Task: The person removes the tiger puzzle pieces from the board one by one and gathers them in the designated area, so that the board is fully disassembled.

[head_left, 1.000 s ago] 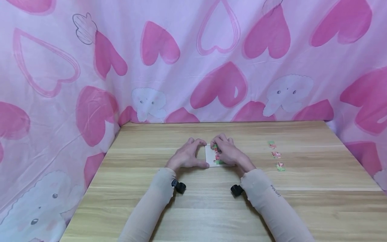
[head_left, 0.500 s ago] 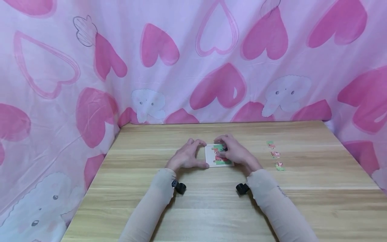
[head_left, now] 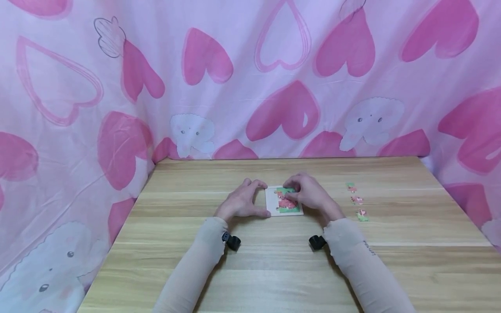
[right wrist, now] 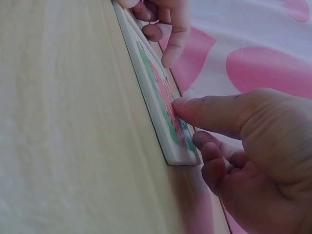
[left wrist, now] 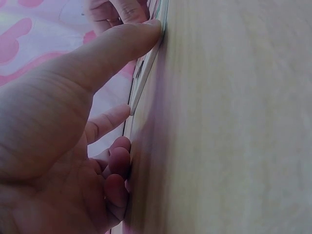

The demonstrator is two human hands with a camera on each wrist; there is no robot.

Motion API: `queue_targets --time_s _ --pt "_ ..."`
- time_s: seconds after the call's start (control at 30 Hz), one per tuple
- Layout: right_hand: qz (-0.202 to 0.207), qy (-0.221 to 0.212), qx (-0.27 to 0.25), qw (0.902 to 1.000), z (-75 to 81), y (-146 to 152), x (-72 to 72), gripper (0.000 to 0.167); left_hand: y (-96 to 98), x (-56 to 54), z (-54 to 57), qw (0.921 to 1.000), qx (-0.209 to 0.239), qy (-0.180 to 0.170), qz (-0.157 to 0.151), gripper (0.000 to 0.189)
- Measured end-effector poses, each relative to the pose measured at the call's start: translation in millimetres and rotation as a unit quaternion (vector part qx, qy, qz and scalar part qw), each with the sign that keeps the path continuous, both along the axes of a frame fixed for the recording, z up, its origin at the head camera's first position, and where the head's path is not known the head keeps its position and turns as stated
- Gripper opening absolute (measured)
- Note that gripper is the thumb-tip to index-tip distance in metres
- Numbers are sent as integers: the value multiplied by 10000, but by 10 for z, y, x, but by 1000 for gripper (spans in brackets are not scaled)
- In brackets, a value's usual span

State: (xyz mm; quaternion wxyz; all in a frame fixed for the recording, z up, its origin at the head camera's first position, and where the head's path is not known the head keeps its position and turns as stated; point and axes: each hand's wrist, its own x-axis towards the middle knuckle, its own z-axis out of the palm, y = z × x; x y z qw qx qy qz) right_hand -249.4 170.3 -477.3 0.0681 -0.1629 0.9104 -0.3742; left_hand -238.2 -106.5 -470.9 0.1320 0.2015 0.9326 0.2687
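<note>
A small white puzzle board (head_left: 271, 202) lies flat on the wooden table. Joined jigsaw pieces (head_left: 288, 207) with a red figure on green cover its middle and right; a white strip shows at its left. My left hand (head_left: 240, 202) holds the board's left end, the thumb at the near corner and the index finger at the far one. My right hand (head_left: 308, 192) is over the board's far right part. In the right wrist view its thumb (right wrist: 209, 112) presses on the picture, with the other fingers bent beside the far edge.
Three loose jigsaw pieces lie in a column to the right: an upper one (head_left: 351, 187), a middle one (head_left: 357, 200) and a lower one (head_left: 362, 215). A pink curtain (head_left: 231, 104) with hearts hangs behind the table (head_left: 250, 269).
My right hand has slid rightward across the board, uncovering more of the joined picture. My left hand has stayed at the left end, and the loose pieces lie as before.
</note>
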Motion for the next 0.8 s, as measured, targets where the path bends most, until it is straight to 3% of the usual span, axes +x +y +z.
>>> queue_targets --time_s 0.57,0.8 --pt "-192 -213 -358 9989 27 -38 12 28 6 -11 -3 10000 -29 17 -35 93" --pt "-187 -111 -329 9992 12 -59 10 25 3 4 12 10000 39 64 -53 93"
